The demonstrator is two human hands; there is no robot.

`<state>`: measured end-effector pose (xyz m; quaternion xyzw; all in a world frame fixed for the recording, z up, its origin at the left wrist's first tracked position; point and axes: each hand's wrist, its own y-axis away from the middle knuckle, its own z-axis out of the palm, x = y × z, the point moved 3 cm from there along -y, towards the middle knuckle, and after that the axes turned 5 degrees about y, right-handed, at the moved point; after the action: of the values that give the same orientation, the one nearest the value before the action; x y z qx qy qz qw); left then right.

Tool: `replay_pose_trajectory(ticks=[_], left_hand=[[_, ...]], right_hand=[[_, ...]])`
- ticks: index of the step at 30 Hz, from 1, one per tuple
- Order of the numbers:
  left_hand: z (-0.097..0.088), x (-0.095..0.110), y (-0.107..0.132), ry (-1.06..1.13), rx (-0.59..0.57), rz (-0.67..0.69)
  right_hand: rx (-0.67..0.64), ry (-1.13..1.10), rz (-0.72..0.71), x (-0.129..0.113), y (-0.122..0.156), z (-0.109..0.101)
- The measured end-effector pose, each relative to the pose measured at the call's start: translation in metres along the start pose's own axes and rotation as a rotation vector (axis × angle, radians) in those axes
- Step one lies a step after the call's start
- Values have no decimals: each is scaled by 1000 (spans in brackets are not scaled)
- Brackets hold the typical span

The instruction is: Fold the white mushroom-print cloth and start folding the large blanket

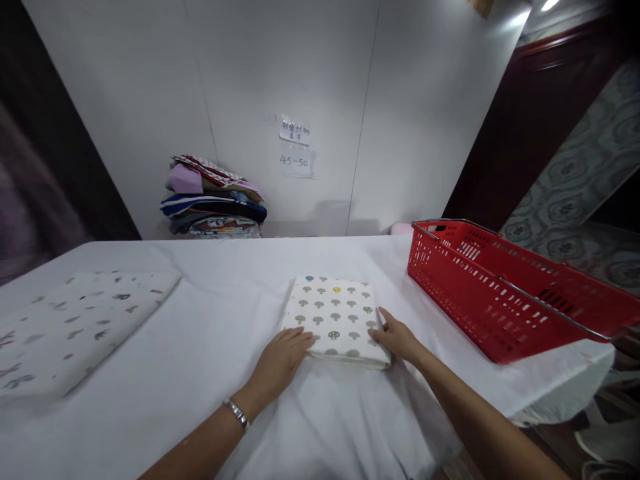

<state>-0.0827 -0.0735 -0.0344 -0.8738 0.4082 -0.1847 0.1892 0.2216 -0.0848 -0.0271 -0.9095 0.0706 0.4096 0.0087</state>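
A white folded cloth (pixel 335 317) with a print of grey mushrooms, plus a few blue, yellow and green ones, lies on the white-covered table in front of me. My left hand (pixel 286 353) rests on its near left corner, fingers stretched out flat on the fabric. At the right edge is my right hand (pixel 399 339), its thumb on the top layer and a finger along the side, holding the edge; its other fingers are partly hidden. The cloth forms a neat, nearly square stack with several layers visible at the front.
Left on the table (pixel 225 293) lies another printed white cloth (pixel 95 327), spread flat. A red plastic basket (pixel 465 280) with metal handles stands at the right. Against the back wall is a pile of folded fabrics (pixel 215 200), with paper labels (pixel 296 147) beside it.
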Motion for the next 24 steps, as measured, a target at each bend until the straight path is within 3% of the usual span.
replay_pose_trajectory(ticks=[3, 6, 9, 12, 17, 24], left_hand=[[2, 4, -1, 5, 19, -14], [1, 5, 0, 17, 36, -20], [0, 6, 0, 29, 27, -21], [-1, 6, 0, 38, 2, -17], [1, 5, 0, 87, -14, -53], [1, 5, 1, 137, -17, -66]], right_hand=[[193, 282, -277, -20, -15, 1], [149, 346, -504, -47, -25, 21], [64, 400, -614, -74, -36, 43], [-34, 523, -576, -84, -54, 55], [-142, 716, -354, -65, -82, 57], [-124, 667, -365, -58, -82, 56]])
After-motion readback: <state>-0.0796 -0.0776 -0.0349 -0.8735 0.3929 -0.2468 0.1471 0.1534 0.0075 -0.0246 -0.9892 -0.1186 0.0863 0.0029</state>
